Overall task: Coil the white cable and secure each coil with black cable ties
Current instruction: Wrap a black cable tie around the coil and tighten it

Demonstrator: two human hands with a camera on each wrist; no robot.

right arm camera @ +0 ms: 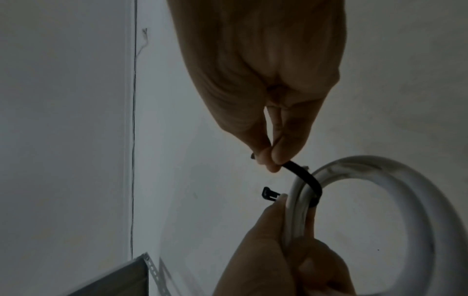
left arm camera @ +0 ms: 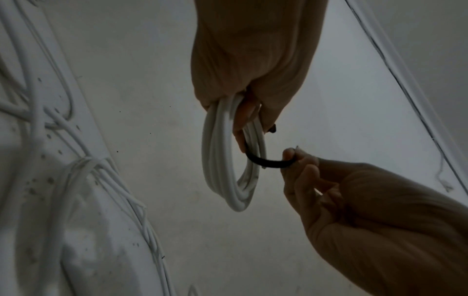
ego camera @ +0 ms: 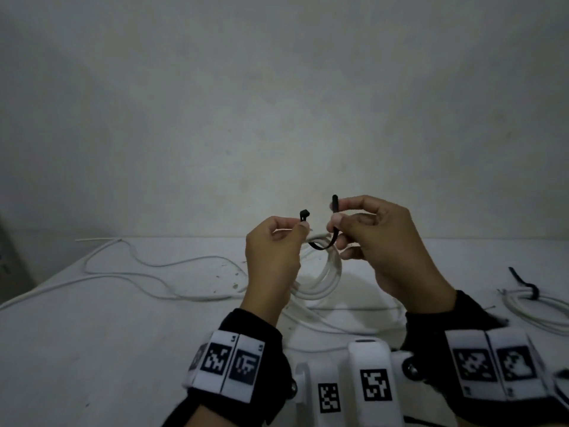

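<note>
A small coil of white cable (ego camera: 326,278) hangs above the table, and my left hand (ego camera: 303,226) grips its top. A black cable tie (ego camera: 320,246) loops under the coil's strands. Its head end (ego camera: 304,215) sticks up from my left thumb and finger. My right hand (ego camera: 334,215) pinches the tie's tail end, held upright just right of the head. The two ends stand apart. In the left wrist view the coil (left arm camera: 220,150) hangs from my fist with the tie (left arm camera: 268,161) crossing it. In the right wrist view the tie (right arm camera: 303,176) curves round the coil (right arm camera: 380,180).
Loose white cable (ego camera: 147,272) snakes over the left part of the white table (ego camera: 92,349). At the right edge lies another white coil bound with a black tie (ego camera: 532,295). A white device with square markers (ego camera: 366,374) sits at the near edge. A wall stands behind.
</note>
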